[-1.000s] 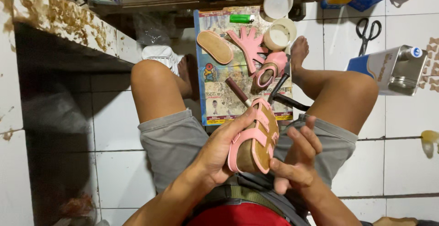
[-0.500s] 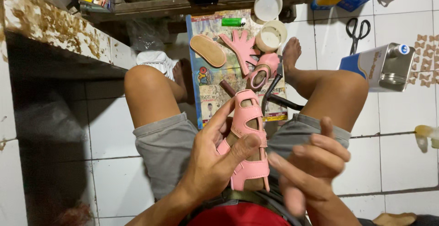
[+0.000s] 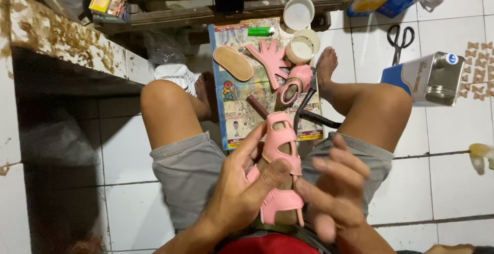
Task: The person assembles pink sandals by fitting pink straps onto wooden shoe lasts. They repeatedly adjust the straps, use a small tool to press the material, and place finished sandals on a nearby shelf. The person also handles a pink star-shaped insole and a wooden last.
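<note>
My left hand (image 3: 242, 189) grips a small pink sandal (image 3: 280, 169) over my lap, thumb across its straps, strap side facing up. My right hand (image 3: 334, 192) hovers just right of the sandal with fingers spread and blurred, holding nothing. On a printed paper sheet (image 3: 242, 115) between my knees lie a tan insole (image 3: 233, 62), a pink cut upper piece (image 3: 271, 61), a pink heel part (image 3: 293, 83) and a dark-handled tool (image 3: 257, 106).
Two white round containers (image 3: 301, 28) and a green lighter (image 3: 261, 31) sit at the sheet's far end. Scissors (image 3: 399, 39) and a metal can (image 3: 429, 79) lie on white tiles at the right. A worn ledge (image 3: 62, 43) runs along the left.
The sandal has been turned from sole-edge up to strap side up in my left hand. My right hand came off it and moved to the right.
</note>
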Motion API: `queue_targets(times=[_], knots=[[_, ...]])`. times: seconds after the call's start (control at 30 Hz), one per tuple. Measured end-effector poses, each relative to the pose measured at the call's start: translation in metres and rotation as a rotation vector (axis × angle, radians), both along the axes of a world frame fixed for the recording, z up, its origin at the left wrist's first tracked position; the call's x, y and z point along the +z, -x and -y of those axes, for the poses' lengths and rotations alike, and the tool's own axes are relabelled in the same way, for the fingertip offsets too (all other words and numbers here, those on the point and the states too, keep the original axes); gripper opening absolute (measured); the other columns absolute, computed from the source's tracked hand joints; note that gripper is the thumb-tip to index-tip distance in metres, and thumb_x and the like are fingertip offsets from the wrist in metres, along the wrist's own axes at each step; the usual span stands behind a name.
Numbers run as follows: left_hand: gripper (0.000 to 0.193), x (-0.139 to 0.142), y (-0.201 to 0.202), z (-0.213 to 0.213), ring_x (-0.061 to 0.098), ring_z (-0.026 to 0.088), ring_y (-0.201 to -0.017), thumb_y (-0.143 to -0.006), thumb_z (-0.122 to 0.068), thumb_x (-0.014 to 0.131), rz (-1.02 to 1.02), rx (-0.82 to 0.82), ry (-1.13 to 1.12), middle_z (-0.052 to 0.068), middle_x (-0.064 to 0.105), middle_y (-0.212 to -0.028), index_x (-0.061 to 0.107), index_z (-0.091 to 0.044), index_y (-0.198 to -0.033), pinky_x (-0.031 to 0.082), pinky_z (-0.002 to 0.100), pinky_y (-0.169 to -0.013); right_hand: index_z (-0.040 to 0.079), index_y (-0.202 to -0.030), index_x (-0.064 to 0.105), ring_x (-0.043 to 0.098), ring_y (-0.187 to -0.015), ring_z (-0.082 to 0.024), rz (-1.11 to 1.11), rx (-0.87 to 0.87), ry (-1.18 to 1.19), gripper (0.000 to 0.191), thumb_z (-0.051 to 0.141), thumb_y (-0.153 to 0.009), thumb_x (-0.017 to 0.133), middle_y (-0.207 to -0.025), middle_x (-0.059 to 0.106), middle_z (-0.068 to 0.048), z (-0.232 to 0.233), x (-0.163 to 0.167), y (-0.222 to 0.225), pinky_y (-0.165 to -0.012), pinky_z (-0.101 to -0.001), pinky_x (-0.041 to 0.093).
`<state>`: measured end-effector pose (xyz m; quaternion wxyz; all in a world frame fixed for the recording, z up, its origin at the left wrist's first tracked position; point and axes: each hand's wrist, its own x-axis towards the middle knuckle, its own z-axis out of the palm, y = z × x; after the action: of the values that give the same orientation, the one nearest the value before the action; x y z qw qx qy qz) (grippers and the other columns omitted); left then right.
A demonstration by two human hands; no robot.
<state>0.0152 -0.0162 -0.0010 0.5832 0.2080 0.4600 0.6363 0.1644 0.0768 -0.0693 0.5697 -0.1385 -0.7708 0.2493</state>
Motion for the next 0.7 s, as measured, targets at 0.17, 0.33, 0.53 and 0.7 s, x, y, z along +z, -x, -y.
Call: queue_targets(times=[0.17,0.33,0.53,0.7], knots=[[0.079,0.004,0.001,0.002,0.062,0.017,-0.121,-0.098,-0.03,0.069,-0.046,-0.031,0.001,0.014,0.062,-0.137,0.035,0.005,-0.159,0.053,0.031,-0.102,0.009,-0.096,0.073,0.055,-0.127,-0.036,-0.051,0.027,0.037,0.07,0.059,-0.108,0.027,-0.122,0.062,-0.021,0.002,-0.003,-0.003,-0.118,-0.0574,0.045],[0.082,0.006,-0.004,0.005,0.06,0.016,-0.117,-0.095,-0.031,0.071,0.061,-0.066,0.037,0.013,0.061,-0.134,0.035,0.003,-0.16,0.053,0.031,-0.098,0.003,-0.101,0.072,0.058,-0.125,-0.042,0.043,0.047,0.085,0.064,0.054,-0.109,0.034,-0.121,0.063,-0.03,0.01,-0.008,-0.005,-0.116,-0.0674,0.05],[0.084,0.006,-0.004,0.007,0.059,0.016,-0.12,-0.095,-0.031,0.073,0.031,-0.088,-0.003,0.014,0.061,-0.135,0.035,0.005,-0.161,0.052,0.03,-0.101,0.005,-0.123,0.065,0.048,-0.139,-0.039,0.003,0.207,0.346,0.066,0.062,-0.111,0.033,-0.141,0.054,-0.029,0.015,-0.012,-0.005,-0.124,-0.0529,0.038],[0.084,0.007,-0.001,0.008,0.058,0.014,-0.125,-0.096,-0.031,0.073,-0.071,-0.106,-0.016,0.014,0.059,-0.143,0.033,0.005,-0.16,0.05,0.029,-0.105,0.008,-0.115,0.068,0.047,-0.137,-0.043,-0.052,0.198,0.249,0.062,0.06,-0.107,0.035,-0.133,0.058,-0.029,0.009,-0.01,-0.005,-0.12,-0.0575,0.038]])
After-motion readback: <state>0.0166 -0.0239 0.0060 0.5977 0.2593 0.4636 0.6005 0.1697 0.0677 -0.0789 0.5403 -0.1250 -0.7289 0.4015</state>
